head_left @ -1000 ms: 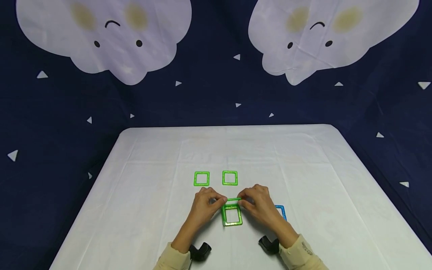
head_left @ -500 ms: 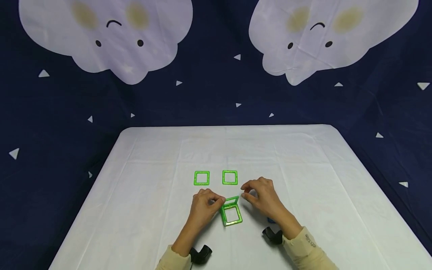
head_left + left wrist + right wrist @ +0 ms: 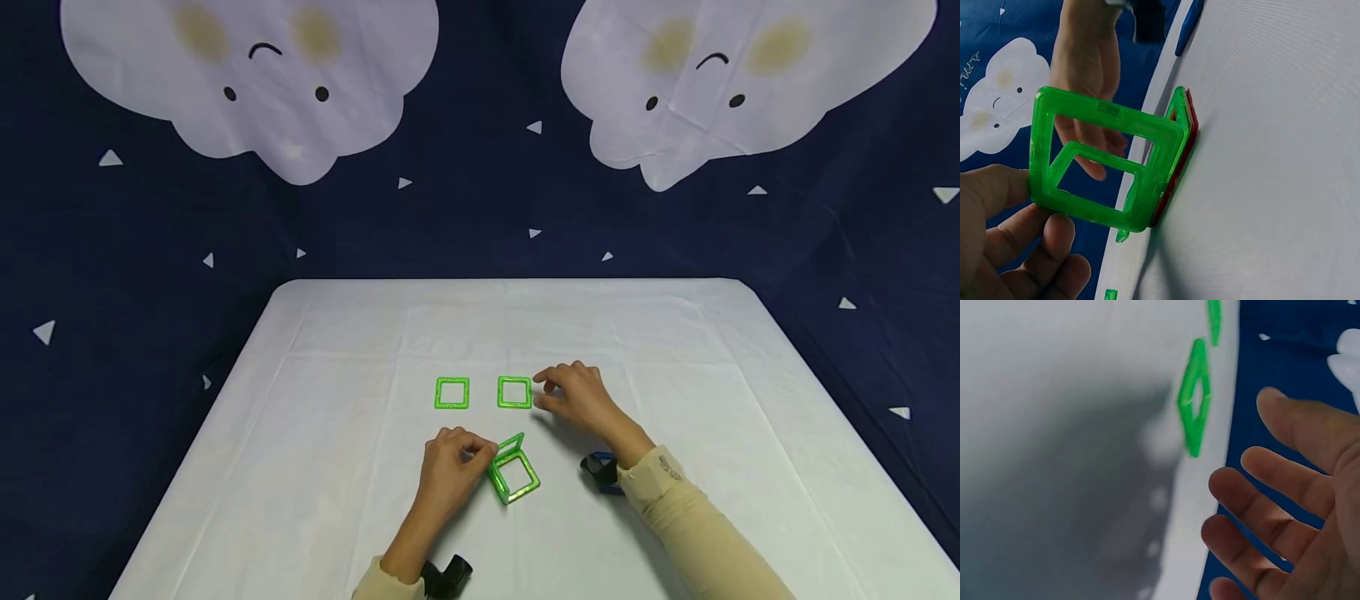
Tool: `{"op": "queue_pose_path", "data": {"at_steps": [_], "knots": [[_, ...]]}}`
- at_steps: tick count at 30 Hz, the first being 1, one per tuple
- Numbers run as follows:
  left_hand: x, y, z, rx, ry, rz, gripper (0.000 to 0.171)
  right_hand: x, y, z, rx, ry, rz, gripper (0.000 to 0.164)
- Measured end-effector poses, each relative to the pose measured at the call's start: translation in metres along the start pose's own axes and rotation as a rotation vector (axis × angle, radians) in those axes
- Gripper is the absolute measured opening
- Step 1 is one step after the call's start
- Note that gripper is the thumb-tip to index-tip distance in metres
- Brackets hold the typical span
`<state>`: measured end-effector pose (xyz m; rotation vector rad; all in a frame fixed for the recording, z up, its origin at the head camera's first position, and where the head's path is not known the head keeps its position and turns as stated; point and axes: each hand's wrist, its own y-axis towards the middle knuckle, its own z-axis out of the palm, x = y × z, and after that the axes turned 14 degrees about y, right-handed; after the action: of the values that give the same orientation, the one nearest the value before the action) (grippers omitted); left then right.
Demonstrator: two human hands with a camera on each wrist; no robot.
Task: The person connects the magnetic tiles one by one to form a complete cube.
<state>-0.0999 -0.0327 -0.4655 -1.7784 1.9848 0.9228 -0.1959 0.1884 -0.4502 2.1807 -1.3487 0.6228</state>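
Dark-blue cloud-printed fabric (image 3: 480,200) hangs behind the white cloth-covered table (image 3: 360,333). I have the left hand (image 3: 450,468) pinching joined translucent green square frames (image 3: 523,492), lower centre; the right hand (image 3: 583,398), fingers apart, is just beside a flat green square frame (image 3: 514,406).

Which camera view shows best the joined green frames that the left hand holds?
The left wrist view: there the joined green frames appear large, with a red edge. The head view shows them small, from above; the right wrist view does not show them.
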Motion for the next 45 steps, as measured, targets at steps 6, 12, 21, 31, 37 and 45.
{"op": "queue_pose_path", "data": {"at_steps": [6, 12, 21, 31, 37, 45], "knots": [[0.003, -0.002, 0.001, -0.023, -0.013, 0.024, 0.006, -0.009, 0.017, 0.005, 0.135, -0.037, 0.1, 0.045], [0.005, -0.004, -0.001, -0.024, -0.017, 0.023, 0.004, -0.01, 0.025, 0.009, 0.165, -0.055, 0.105, 0.049], [0.006, -0.008, -0.002, -0.037, -0.033, 0.02, 0.005, -0.015, 0.028, 0.014, 0.141, -0.051, 0.096, 0.052], [0.007, -0.011, 0.0, -0.053, -0.039, 0.008, 0.006, -0.021, 0.029, 0.015, 0.14, -0.019, 0.107, 0.046], [0.006, -0.011, 0.0, -0.042, -0.059, -0.013, 0.008, -0.022, 0.029, 0.015, 0.129, 0.028, 0.125, 0.041], [0.005, -0.011, 0.0, -0.044, -0.072, -0.021, 0.01, -0.024, 0.029, 0.016, 0.1, 0.103, 0.16, 0.034]]}}
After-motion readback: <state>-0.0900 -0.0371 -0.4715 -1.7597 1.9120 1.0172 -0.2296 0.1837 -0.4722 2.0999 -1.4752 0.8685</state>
